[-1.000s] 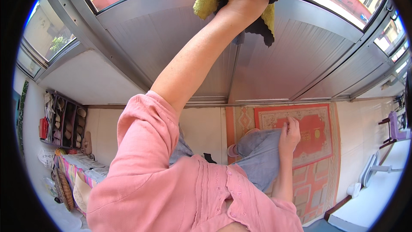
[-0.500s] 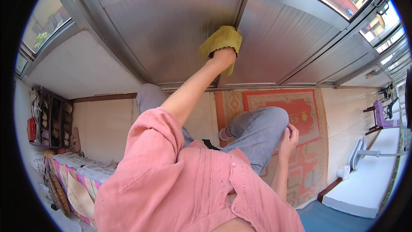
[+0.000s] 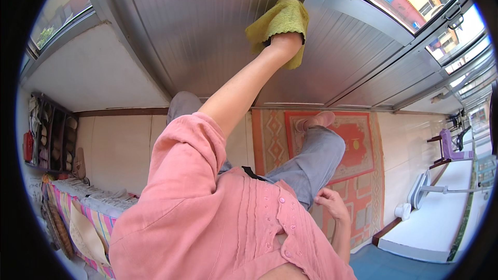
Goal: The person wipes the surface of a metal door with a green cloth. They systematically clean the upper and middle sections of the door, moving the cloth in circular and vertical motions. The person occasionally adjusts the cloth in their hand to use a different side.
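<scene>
My left hand [image 3: 287, 45] reaches forward and up to the metal door panel [image 3: 207, 36], mostly covered by a yellow-green cleaning cloth [image 3: 282, 18]. The cloth drapes over the fingers and lies against the panel beside an upright frame strip; only the back of the hand and the wrist show. Low on the right, my right hand [image 3: 333, 205] is beside my bent knee in grey trousers [image 3: 311, 158]. Its fingers are loosely bent near the trouser leg, and nothing shows in them.
A red patterned rug [image 3: 342, 173] lies under my right foot. A shoe rack [image 3: 52, 135] and a striped cloth-covered piece [image 3: 78, 202] stand at left. At right are a white ledge [image 3: 425, 233], a purple chair [image 3: 450, 148] and a white cup [image 3: 402, 211].
My left hand has slid the cloth up and slightly right along the panel. The right hand has come down from the knee, and my right foot has moved forward on the rug.
</scene>
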`<state>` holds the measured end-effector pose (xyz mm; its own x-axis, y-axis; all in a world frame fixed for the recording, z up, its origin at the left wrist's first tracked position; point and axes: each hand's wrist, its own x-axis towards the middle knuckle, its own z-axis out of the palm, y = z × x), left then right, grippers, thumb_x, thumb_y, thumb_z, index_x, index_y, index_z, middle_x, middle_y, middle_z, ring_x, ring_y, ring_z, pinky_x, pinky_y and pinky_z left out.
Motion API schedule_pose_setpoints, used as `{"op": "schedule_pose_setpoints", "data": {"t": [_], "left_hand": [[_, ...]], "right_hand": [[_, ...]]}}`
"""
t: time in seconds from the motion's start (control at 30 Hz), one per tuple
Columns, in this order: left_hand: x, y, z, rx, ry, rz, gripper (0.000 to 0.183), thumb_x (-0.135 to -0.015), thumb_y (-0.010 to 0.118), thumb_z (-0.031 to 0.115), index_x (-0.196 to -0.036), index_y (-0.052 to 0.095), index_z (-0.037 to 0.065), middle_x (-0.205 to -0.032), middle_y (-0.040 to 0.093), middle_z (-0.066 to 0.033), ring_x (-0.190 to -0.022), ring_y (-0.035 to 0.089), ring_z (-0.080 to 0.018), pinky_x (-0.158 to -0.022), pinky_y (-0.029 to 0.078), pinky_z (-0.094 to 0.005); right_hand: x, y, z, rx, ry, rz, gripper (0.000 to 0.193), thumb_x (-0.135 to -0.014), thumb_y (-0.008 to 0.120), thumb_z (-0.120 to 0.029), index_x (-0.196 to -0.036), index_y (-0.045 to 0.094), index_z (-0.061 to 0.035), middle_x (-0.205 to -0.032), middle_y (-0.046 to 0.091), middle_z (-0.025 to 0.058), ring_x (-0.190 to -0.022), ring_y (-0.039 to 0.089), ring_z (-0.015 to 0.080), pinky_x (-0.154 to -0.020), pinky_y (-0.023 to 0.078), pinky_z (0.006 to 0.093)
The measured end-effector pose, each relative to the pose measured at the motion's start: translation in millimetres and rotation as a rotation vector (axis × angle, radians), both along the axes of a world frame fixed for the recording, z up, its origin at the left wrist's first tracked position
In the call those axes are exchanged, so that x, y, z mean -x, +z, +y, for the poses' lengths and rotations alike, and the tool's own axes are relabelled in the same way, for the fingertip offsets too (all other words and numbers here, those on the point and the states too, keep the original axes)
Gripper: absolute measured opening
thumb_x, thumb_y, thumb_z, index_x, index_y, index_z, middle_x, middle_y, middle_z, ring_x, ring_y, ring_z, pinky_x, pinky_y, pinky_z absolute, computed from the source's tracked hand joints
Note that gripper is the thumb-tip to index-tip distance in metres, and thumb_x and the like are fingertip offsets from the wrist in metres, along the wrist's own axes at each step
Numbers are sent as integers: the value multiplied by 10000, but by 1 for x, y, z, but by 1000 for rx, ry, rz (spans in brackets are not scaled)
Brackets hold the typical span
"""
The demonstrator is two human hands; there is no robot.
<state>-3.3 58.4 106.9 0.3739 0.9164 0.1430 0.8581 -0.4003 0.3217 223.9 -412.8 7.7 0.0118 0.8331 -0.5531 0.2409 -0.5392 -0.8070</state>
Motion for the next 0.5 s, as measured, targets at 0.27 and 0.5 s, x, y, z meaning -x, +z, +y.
{"op": "schedule_pose_setpoints", "data": {"t": [0.27, 0.5], "left_hand": [[22, -88, -20, -5, 17, -23, 347, -956, 568, 184, -1249, 673, 32, -1305, 663, -188, -1156, 657, -358, -920, 550, -458], [17, -10, 9, -399, 99, -382, 336, -963, 573, 236, -1235, 679, 69, -1258, 674, -168, -1137, 644, -355, -935, 528, -464]], "right_hand": [[92, 81, -32, 203, 98, -346, 230, -925, 681, -143, -1059, 735, 36, -972, 754, 98, -900, 658, 145, -816, 532, 329], [-8, -57, -50, 128, -75, -96, 164, -920, 669, -97, -988, 712, 45, -888, 730, 62, -788, 666, 135, -783, 534, 283]]}}
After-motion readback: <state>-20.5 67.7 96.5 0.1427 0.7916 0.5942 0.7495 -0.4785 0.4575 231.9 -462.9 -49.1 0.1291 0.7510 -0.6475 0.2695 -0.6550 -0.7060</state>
